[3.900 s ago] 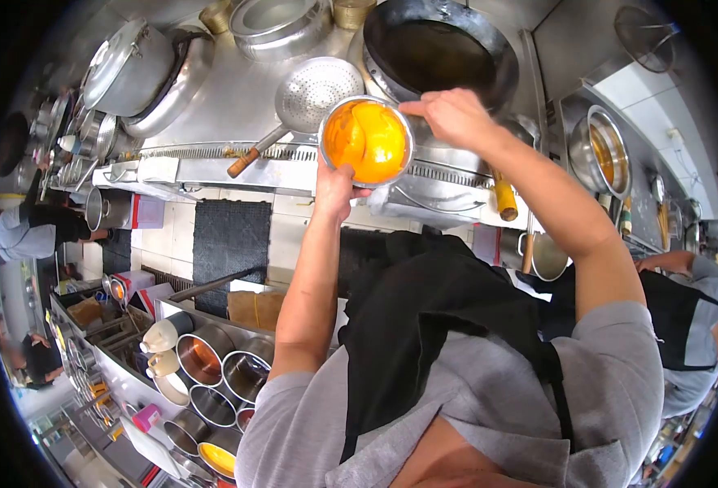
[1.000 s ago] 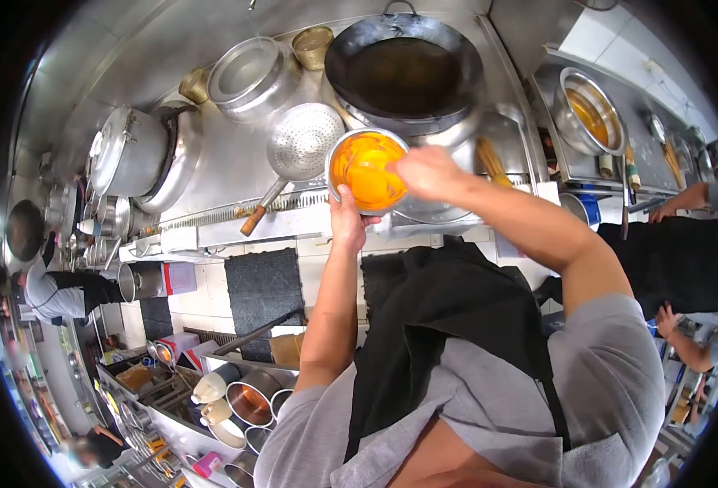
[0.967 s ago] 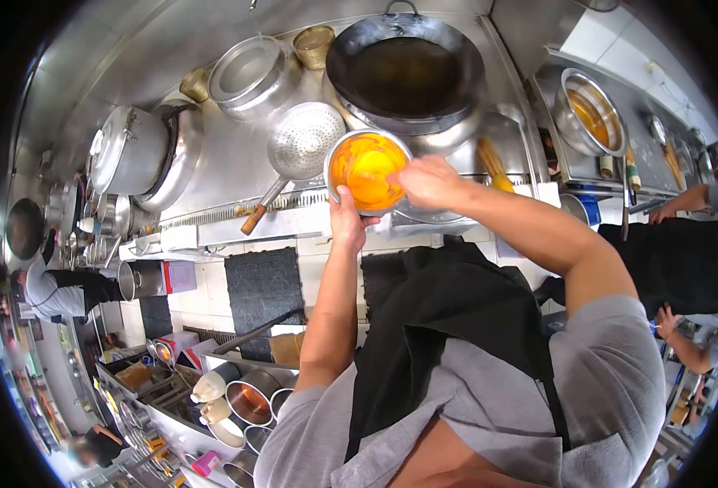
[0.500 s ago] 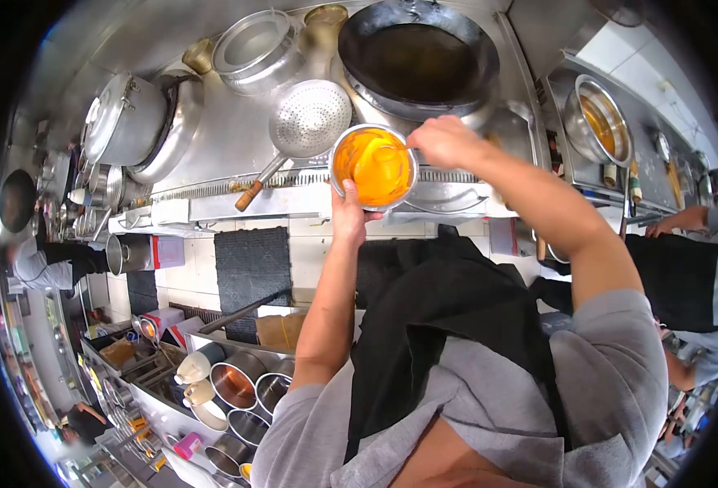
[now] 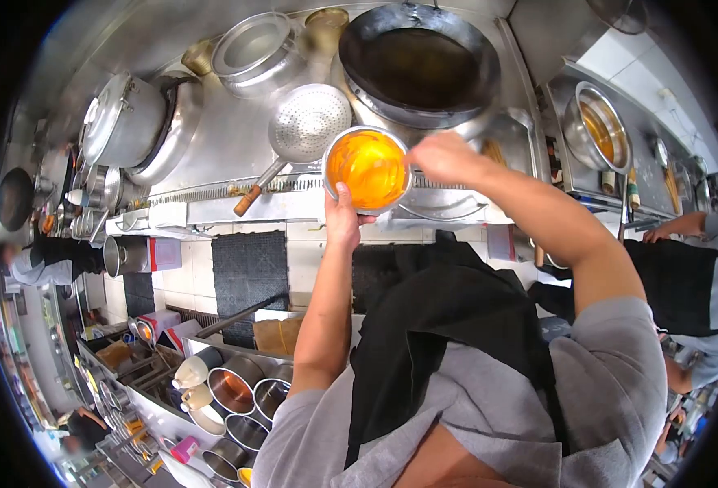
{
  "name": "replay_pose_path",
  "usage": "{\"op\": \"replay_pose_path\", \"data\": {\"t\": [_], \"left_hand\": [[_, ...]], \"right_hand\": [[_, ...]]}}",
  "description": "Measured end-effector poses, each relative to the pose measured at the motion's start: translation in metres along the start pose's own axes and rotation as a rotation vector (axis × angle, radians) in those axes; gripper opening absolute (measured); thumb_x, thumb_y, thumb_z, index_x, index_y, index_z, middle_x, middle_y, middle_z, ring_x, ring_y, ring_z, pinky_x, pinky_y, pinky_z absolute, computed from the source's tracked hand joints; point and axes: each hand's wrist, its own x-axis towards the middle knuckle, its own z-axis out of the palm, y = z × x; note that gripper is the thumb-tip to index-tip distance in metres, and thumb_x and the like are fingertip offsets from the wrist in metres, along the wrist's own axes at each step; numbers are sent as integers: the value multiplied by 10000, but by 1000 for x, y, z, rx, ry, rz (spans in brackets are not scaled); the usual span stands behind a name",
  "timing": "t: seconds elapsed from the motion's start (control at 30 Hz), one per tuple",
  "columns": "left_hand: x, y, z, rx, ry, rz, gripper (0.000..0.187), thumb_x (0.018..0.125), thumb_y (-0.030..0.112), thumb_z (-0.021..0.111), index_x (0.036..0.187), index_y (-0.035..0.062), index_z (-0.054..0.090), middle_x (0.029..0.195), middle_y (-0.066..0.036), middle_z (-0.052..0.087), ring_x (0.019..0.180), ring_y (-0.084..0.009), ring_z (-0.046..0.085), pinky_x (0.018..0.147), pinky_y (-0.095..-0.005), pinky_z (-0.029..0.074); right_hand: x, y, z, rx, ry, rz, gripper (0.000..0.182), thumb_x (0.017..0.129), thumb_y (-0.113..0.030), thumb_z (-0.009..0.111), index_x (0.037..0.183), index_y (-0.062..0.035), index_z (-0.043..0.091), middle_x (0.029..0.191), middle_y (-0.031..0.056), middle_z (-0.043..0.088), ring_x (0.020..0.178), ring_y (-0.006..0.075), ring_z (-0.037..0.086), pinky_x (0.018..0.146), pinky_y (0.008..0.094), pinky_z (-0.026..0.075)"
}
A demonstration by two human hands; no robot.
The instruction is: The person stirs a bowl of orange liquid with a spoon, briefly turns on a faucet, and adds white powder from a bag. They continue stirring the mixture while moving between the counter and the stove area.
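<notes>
A round steel bowl (image 5: 327,167) is tilted toward me above the stove's front edge, its inside coated with orange-yellow liquid (image 5: 368,171). My left hand (image 5: 343,217) grips the bowl's lower left side, thumb on the outer wall. At its right rim my right hand (image 5: 444,158) is closed, slightly blurred by motion, round a thin utensil that reaches into the liquid; its shape there is too smeared to tell. Just left of the bowl lies a perforated ladle (image 5: 309,122) with a wooden handle (image 5: 247,200).
A large dark wok (image 5: 420,65) with oil stands behind the bowl. Steel pots (image 5: 257,50) and a lidded pot (image 5: 123,122) are on the left. On the right sits a bowl of brown liquid (image 5: 597,126). A co-worker (image 5: 676,276) stands at the far right.
The bowl and my left hand have shifted slightly left. My right hand has moved a little down and right, and the liquid's surface looks swirled differently.
</notes>
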Motion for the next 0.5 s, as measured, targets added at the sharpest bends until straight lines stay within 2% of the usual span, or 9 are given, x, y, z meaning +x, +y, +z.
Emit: {"op": "replay_pose_path", "data": {"t": [0.03,0.17,0.27,0.33,0.4,0.43,0.5], "left_hand": [[2,-2,6,-2,18,-26,532,1060,454,397,1474,136,300,1252,-153,589,770,-227,703,443,-261,569],[4,3,12,-49,28,-34,539,1057,456,405,1472,126,303,1250,-150,590,766,-227,701,444,-263,568],[-1,8,9,-12,12,-26,533,1060,436,413,1478,126,302,1239,-139,600,776,-226,703,442,-260,567],[6,5,14,22,22,-8,525,1061,432,410,1474,124,308,1231,-141,605,777,-226,706,439,-255,568],[9,4,12,-4,-12,-44,540,1054,441,425,1483,139,293,1264,-166,570,795,-235,697,441,-270,576],[8,4,8,-4,2,-36,529,1058,426,420,1487,147,285,1297,-172,551,855,-257,702,477,-297,604],[7,0,4,12,10,-33,524,1059,416,417,1489,151,276,1315,-173,540,905,-278,698,506,-322,620]], "right_hand": [[-3,-3,1,-4,1,2,227,869,-189,556,969,-114,746,863,167,715,858,331,715,719,479,558],[-16,-36,4,6,-28,-2,230,889,-216,559,1003,-163,752,918,155,728,873,333,719,726,474,563],[-9,1,-3,12,4,79,215,886,-203,560,979,-147,746,882,156,722,871,333,718,734,478,560],[-2,-4,-6,0,82,111,215,877,-173,556,977,-145,745,876,154,723,885,334,716,748,472,560],[-13,-29,4,3,48,38,222,871,-162,556,981,-151,749,917,149,730,896,327,716,766,458,562],[-20,-33,-3,-17,-42,-12,238,865,-153,555,996,-162,753,935,147,731,907,327,714,779,448,560],[-19,2,-8,16,-24,-9,227,862,-157,555,977,-147,750,922,152,729,896,331,715,775,445,560]]}}
